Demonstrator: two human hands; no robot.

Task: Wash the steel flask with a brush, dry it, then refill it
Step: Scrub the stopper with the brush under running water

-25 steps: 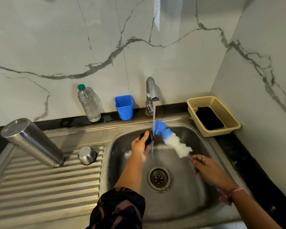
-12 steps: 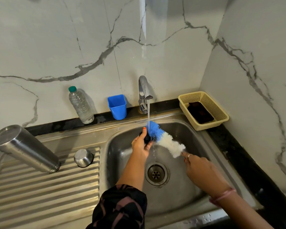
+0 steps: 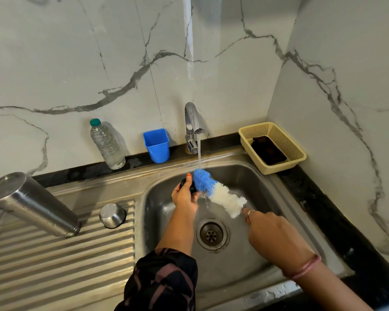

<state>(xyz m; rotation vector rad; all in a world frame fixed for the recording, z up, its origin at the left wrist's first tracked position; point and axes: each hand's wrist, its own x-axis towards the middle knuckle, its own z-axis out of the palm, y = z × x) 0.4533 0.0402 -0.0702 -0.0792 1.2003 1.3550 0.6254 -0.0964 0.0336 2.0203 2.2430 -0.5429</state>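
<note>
At the bottom centre of the frame a dark patterned sleeve [image 3: 162, 279] is reaching up over the steel sink [image 3: 245, 272], whose drain [image 3: 212, 234] is sitting between the two forearms. At lower left the ribbed draining board [image 3: 54, 261] is carrying the steel flask [image 3: 32, 204], standing mouth-down and leaning toward the left edge of the frame, well apart from both hands; a small steel cap [image 3: 112, 215] is resting just to its right. In the middle of the frame the right hand [image 3: 276, 236] is gripping the handle of the brush [image 3: 219, 191], its blue tip pressing against a small black lid [image 3: 188, 185] that the left hand [image 3: 185, 198] is pinching closed-fingered under the running water. Nothing is standing between the hands and the flask except the sink's rim. Farther back, along the black ledge, a clear water bottle [image 3: 107, 144], a blue cup [image 3: 157, 145], the tap [image 3: 192, 126] and a cream basket [image 3: 272, 147] holding something dark are lining the marble wall [image 3: 76, 63].
</note>
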